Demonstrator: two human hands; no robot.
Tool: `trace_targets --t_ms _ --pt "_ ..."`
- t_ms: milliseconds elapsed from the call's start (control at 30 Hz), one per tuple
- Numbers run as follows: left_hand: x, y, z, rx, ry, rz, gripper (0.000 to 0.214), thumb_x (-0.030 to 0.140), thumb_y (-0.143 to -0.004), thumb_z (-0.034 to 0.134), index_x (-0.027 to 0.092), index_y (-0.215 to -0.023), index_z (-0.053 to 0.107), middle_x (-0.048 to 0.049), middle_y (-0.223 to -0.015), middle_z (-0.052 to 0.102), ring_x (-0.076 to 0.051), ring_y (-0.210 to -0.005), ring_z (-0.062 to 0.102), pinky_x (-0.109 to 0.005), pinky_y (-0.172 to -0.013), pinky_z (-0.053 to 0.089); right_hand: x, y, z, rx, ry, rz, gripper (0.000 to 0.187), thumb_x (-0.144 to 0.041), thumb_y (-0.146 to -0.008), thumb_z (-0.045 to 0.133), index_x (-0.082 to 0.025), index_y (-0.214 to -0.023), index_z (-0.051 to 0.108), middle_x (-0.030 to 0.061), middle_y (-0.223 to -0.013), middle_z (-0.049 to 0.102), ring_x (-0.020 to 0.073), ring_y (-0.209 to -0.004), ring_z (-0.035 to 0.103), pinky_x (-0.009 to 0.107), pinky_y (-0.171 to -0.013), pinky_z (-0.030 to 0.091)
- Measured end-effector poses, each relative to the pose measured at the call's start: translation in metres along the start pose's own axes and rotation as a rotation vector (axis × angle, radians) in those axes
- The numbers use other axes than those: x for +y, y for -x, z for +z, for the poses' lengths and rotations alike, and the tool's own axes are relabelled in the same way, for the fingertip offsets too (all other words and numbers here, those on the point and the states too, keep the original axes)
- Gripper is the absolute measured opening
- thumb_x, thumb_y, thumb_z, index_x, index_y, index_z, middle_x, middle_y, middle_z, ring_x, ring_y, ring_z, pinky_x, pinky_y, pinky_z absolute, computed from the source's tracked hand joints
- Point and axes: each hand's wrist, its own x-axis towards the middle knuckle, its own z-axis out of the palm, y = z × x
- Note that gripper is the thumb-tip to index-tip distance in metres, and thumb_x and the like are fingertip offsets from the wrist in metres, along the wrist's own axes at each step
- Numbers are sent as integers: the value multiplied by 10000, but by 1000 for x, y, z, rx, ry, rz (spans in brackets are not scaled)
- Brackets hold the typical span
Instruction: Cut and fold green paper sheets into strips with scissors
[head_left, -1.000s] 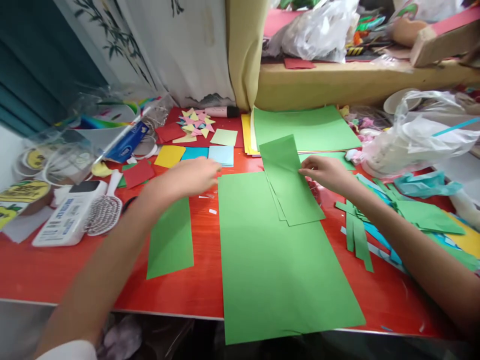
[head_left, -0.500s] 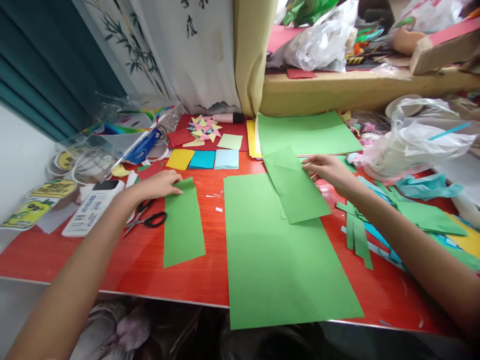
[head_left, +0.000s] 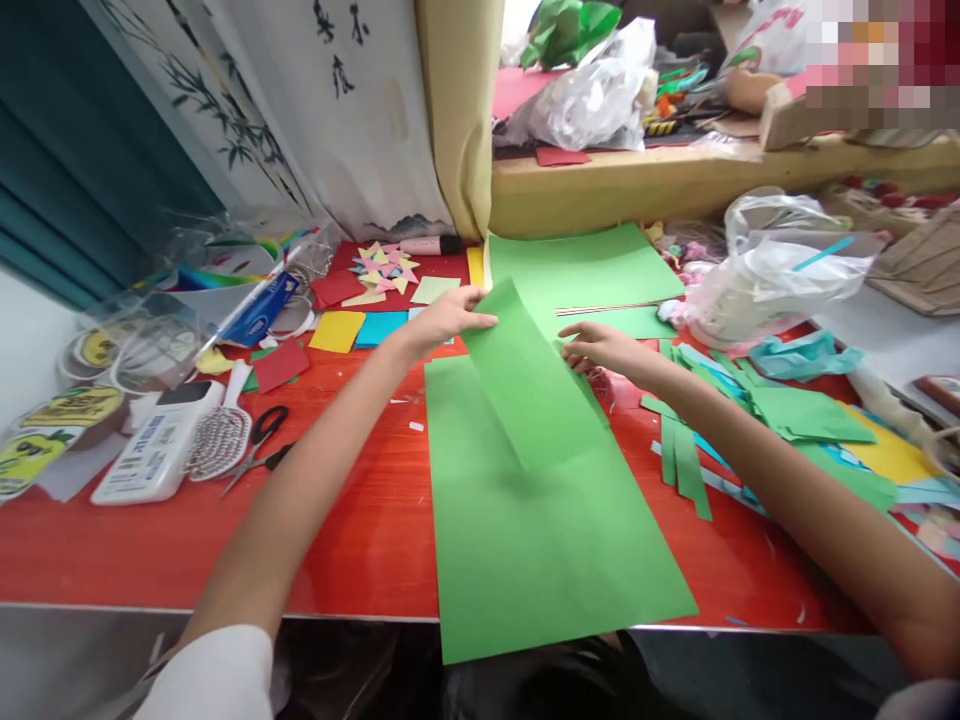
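A green paper strip [head_left: 525, 380] is lifted at its far end over a large green sheet [head_left: 540, 530] that lies on the red table [head_left: 360, 540] and overhangs the near edge. My left hand [head_left: 444, 318] pinches the strip's far left corner. On the strip's right edge my right hand [head_left: 604, 348] rests, fingers curled on the stack of green pieces beneath. A stack of green and yellow sheets [head_left: 581, 265] lies behind the hands.
Black scissors [head_left: 259, 450], a hairbrush [head_left: 217, 440] and a white device [head_left: 154, 450] lie at the left. Small coloured squares [head_left: 337, 330] and paper stars [head_left: 382, 268] sit behind them. Green and blue paper scraps [head_left: 720, 410] and a plastic bag [head_left: 772, 275] crowd the right.
My left hand picked the green strip off the table at the left and carried it right, onto the pieces under my right hand. The view shifted slightly.
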Motion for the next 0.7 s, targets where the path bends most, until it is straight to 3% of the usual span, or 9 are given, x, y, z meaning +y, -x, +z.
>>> trace_targets --t_ms 133,300,533,600,700 --pt "-18 -29 34 27 -559 -74 351 215 -741 616 113 -1071 554 -137 -1139 570 -270 -1104 519 -397 -960 393 4 -3 -7 -12 37 -25 222 -237 -923 430 -130 -1100 510 64 -843 605 99 -611 564 225 -575 478" --pt "-22 -31 44 47 -841 -146 522 404 -765 621 79 -1156 501 -207 -1220 469 -343 -1193 431 -420 -963 374 5 -6 -12 94 71 -48 295 -229 -889 496 -118 -1163 495 102 -1005 613 105 -660 578 241 -640 481" --pt "-23 -35 40 128 -711 -356 634 512 -662 691 98 -1099 491 -231 -1225 452 -381 -1148 481 -424 -883 416 6 -5 -6 98 -34 -116 323 -254 -851 536 -121 -1144 513 85 -891 615 141 -695 578 265 -640 477" --pt "-28 -38 38 142 -622 -350 538 469 -629 727 115 -983 531 -217 -1171 495 -364 -1073 532 -412 -830 433 8 -6 -5 113 -42 -129 297 -254 -842 540 -136 -1115 529 82 -882 617 147 -711 585 272 -648 477" --pt "-39 -41 35 126 -457 -230 351 362 -561 782 161 -709 535 -144 -911 598 -322 -950 578 -375 -759 439 8 -6 -4 121 -42 -108 277 -246 -842 538 -158 -1105 531 71 -875 614 138 -699 580 265 -632 471"
